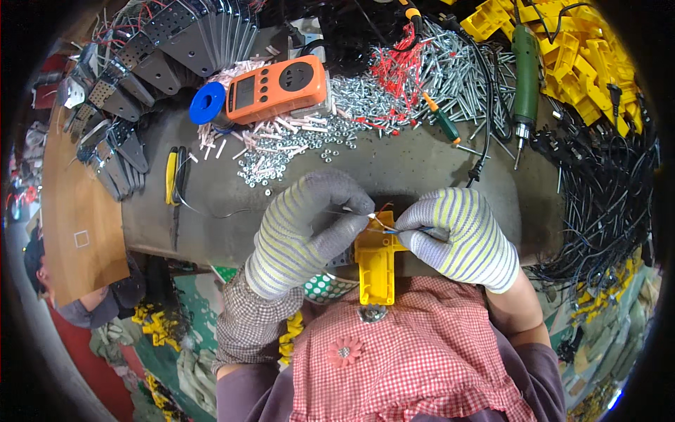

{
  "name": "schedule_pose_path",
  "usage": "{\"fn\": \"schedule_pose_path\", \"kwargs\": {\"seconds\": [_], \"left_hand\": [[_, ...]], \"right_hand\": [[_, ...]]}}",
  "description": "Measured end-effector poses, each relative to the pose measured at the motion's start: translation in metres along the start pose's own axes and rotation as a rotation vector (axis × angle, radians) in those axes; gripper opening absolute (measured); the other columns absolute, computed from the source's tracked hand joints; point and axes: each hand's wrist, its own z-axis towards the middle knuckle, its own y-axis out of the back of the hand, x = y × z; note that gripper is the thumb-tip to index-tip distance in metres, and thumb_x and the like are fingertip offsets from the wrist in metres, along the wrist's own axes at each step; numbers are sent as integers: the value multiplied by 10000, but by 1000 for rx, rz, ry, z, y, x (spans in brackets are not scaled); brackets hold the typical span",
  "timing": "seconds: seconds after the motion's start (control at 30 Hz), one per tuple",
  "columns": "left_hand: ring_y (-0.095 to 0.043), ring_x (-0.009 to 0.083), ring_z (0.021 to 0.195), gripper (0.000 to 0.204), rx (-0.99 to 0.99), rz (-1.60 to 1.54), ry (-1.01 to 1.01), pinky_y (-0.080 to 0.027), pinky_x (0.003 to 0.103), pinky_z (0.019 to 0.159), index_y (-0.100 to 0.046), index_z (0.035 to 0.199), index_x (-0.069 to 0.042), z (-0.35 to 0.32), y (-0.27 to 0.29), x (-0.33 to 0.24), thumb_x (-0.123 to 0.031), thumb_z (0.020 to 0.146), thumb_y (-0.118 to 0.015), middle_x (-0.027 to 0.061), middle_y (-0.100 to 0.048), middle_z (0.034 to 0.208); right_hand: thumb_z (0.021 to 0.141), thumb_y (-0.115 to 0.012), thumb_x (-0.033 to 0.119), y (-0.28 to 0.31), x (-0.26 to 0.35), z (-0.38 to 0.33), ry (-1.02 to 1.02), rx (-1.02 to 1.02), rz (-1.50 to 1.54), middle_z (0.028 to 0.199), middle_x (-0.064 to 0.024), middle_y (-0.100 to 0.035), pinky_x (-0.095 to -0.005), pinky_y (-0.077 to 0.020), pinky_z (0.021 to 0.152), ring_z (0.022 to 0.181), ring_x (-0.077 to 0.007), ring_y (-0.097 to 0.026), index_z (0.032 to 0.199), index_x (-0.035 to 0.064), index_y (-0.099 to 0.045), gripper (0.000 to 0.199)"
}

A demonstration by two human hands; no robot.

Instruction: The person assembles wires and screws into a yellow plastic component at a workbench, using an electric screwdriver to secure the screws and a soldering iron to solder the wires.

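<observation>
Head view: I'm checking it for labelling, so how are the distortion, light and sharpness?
Head view: strong fisheye, black corners, the table edge bows; light is even, without harsh glare; the left hand, right hand and yellow plastic part at centre are sharp; the black cables and rim areas are squeezed and softer.

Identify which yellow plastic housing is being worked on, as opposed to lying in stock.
The yellow plastic housing at the table edge between the left hand and right hand; the other yellow housings are piled far right.

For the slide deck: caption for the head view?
Gloved left hand and right hand pinch thin wires over a yellow plastic housing.
</observation>
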Motion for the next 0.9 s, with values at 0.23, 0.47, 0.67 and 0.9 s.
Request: {"fn": "schedule_pose_path", "kwargs": {"seconds": [0.23,0.47,0.67,0.9], "left_hand": [[-695,132,882,174,130,79,-18,-545,278,765,-773,983,-63,9,-6,-7,18,844,-838,47,-740,987],[-722,183,822,223,-43,129,-152,-567,316,718,-814,1004,-88,9,-19,-2,-9,806,-880,61,-752,924],[-707,301,1065,458,22,331,-300,-550,407,989,-768,1218,-112,9,-30,-16,-102,776,-887,149,-706,1160],[-698,260,922,229,-331,1044,-186,-545,419,846,-726,1031,-82,-6,75,40,-25,823,-804,93,-723,979]], "right_hand": [[898,-774,199,1,3,2,31,-34,-46,945,-158,-772,-437,-603,811,890,-377,-748,1026,46,-789,199],[950,-737,68,12,-13,-18,-141,-72,504,959,-50,-727,-299,-573,840,908,-119,-725,1338,7,-594,418],[958,-738,5,-1,-16,-18,-136,-120,651,1081,-81,-755,-285,-605,863,917,-122,-754,1307,3,-604,373],[924,-803,129,6,6,-7,-33,-170,56,940,-115,-779,-347,-597,716,784,-282,-767,1062,60,-746,165]]}}
